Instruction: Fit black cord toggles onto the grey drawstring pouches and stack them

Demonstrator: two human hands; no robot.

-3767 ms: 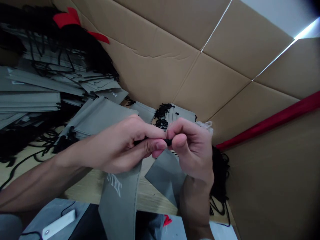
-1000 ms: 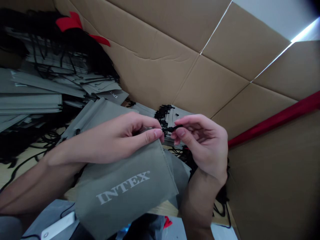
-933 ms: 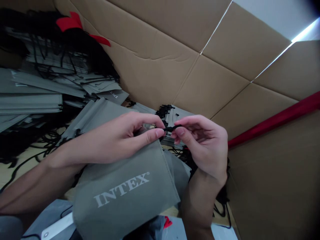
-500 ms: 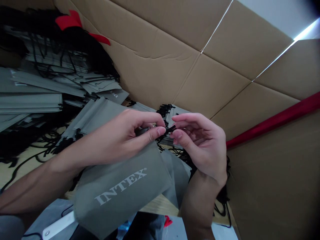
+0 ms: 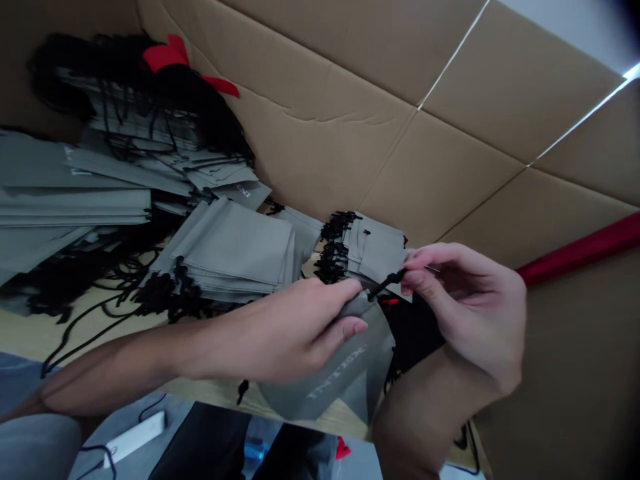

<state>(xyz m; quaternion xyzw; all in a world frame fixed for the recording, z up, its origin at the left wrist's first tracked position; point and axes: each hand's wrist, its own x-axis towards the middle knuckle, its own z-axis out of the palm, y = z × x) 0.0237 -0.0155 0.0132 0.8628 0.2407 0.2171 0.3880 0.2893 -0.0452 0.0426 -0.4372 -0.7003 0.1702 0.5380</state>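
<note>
A: Item one, left hand [image 5: 295, 327]?

B: Closed, thumb side uppermost, on the top edge of one grey pouch [image 5: 303, 395]. Pouch hangs below the hand, over the near part of a pale wooden table [image 5: 210, 389]; lettering on its face, blurred. Whether its lower edge touches the table cannot be told.

A: Item two, right hand [image 5: 470, 307]?

B: Thumb and fingertips pinched on the knotted end of one black cord [image 5: 383, 286], which leaves the pouch's top corner. Cord straight between the hands, tilted upward to the right.

A: Reason for the hold?

B: By judgement: the left anchors the cloth where the cord comes out, so that any tension falls on the cord — not on the pouch as a whole.

A: Stock beyond?

B: One tidy middle stack [image 5: 245, 247] of grey pouches, past the left forearm, dark cord ends bunched at its left. One smaller stack [image 5: 377, 247] near the cardboard wall [image 5: 310, 80], ends likewise at left. One looser pile [image 5: 75, 180], far left, with a red strip [image 5: 165, 57] around black cords at its back.

A: Reason for the layout?

B: Ends gathered on one side — presumably against tangling.
</note>
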